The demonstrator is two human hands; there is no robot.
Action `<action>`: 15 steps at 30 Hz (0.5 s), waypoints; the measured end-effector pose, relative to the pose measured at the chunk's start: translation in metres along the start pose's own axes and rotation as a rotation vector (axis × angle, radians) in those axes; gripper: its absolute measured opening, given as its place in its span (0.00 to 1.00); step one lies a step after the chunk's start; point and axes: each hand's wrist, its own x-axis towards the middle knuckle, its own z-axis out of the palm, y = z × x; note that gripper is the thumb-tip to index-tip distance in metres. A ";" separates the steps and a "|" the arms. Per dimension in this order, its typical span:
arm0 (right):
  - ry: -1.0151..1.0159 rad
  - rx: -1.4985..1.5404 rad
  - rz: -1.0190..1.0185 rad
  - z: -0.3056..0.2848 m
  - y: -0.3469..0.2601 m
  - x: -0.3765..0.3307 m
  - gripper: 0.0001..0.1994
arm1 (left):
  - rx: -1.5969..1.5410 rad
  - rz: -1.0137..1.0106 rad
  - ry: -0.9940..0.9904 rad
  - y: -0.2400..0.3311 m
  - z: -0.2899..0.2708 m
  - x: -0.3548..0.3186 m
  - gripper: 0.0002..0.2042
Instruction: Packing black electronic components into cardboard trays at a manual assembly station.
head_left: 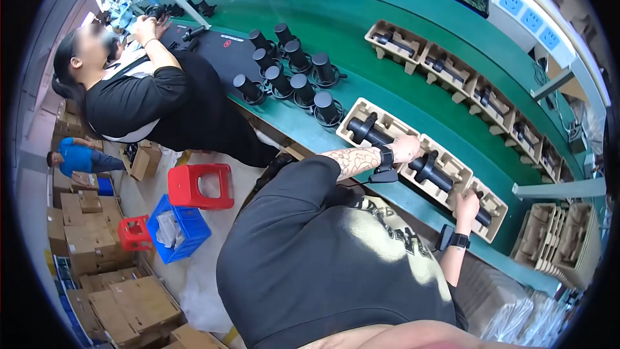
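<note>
Three tan moulded pulp trays stand in a slanting row along the near edge of the green bench, each with a black tube-shaped device inside. My left hand (pixel 405 148) is closed at the left end of the black device (pixel 434 172) in the middle tray (pixel 460 169); its fingertips are partly hidden. Further right, my right hand (pixel 466 207) has its fingers curled round part of the black device (pixel 482 216) in the right tray (pixel 496 227). Neither hand is at the left tray (pixel 399 125), whose black device (pixel 368 130) lies slanted.
Several upright black cylinders (pixel 298 55) stand left of the trays. Filled trays (pixel 445 71) line the green belt (pixel 361 32) beyond. Stacked trays (pixel 568 239) are at right, below a metal post (pixel 562 187). A co-worker (pixel 142 84) stands left, near a red stool (pixel 201 186).
</note>
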 end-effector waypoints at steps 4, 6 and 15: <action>-0.063 0.106 -0.034 -0.051 -0.022 0.020 0.10 | -0.067 -0.003 0.111 0.022 -0.061 -0.012 0.13; -0.002 0.196 -0.040 -0.094 -0.038 0.027 0.08 | -0.114 -0.018 0.179 0.044 -0.115 -0.027 0.12; -0.024 0.596 -0.291 -0.148 -0.245 0.133 0.16 | 0.273 0.736 0.434 -0.099 -0.363 -0.044 0.13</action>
